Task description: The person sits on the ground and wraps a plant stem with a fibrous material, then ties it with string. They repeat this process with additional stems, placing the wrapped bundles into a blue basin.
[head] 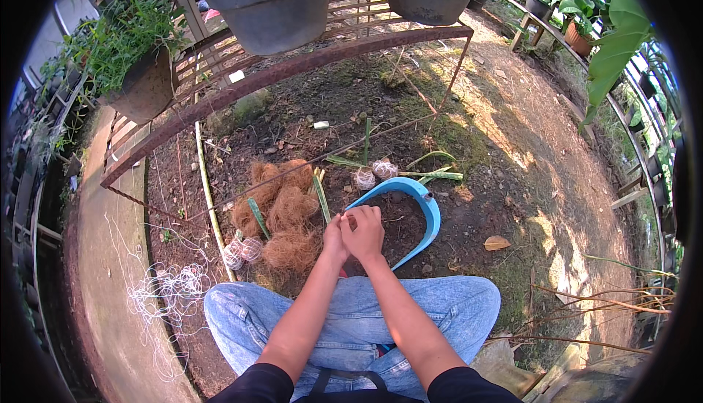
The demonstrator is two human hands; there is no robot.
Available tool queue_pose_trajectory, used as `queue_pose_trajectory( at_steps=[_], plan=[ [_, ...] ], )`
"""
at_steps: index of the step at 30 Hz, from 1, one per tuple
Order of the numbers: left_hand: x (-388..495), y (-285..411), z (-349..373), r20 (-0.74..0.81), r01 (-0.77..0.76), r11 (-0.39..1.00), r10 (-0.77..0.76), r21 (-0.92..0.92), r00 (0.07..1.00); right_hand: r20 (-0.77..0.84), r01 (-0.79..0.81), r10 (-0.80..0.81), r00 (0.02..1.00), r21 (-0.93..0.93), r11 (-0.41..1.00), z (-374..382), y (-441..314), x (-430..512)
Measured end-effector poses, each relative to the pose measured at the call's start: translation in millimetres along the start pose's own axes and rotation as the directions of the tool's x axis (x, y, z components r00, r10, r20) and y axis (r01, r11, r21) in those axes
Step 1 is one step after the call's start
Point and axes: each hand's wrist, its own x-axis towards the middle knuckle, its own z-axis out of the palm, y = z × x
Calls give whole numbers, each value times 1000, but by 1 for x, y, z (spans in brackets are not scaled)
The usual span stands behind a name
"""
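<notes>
My left hand [334, 238] and my right hand [363, 233] meet at the fingertips above my lap. Whether something small is between the fingers I cannot tell. Just beyond them lies a curved blue plastic piece [434, 216] on the soil. Left of my hands sits a pile of brown coconut fibre [291, 208], with cut green leaf pieces [321, 197] at its edge. White string-wrapped balls [242, 252] lie at the pile's near left, and more string-wrapped balls [384, 169] with long green leaves lie beyond the blue piece.
A tangle of white string [167, 293] spreads over the concrete edging [104, 238] and soil at left. A rusty metal rack [285, 71] arches ahead, bearing grey planters [269, 10]. A long green stick [206, 183] lies left of the fibre. Thin branches [598, 293] stick out at right.
</notes>
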Motion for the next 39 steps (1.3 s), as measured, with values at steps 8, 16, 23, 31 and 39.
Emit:
queue_pose_trajectory(
  at_steps=[8, 16, 23, 31, 39],
  plan=[
    [-22, 19, 16, -26, -186, 982, 188, 44, 982, 541, -852, 755, 372, 521, 47, 29, 34, -16],
    [-27, -3, 19, 263, -489, 772, 414, 406, 871, 783, -658, 468, 409, 609, -444, 51, 44, -29],
    [6, -12, -6, 612, -572, -230, 410, 787, 677, 703, -585, 387, 597, 711, -390, 49, 59, -31],
    [-42, 17, 38, 626, -781, -34, 621, 624, 472, 690, -560, 560, 458, 713, -421, 41, 72, -19],
    [-33, 16, 33, 538, -766, 119, 645, 631, 543, 637, -603, 651, 413, 726, -329, 23, 47, -7]
  ],
)
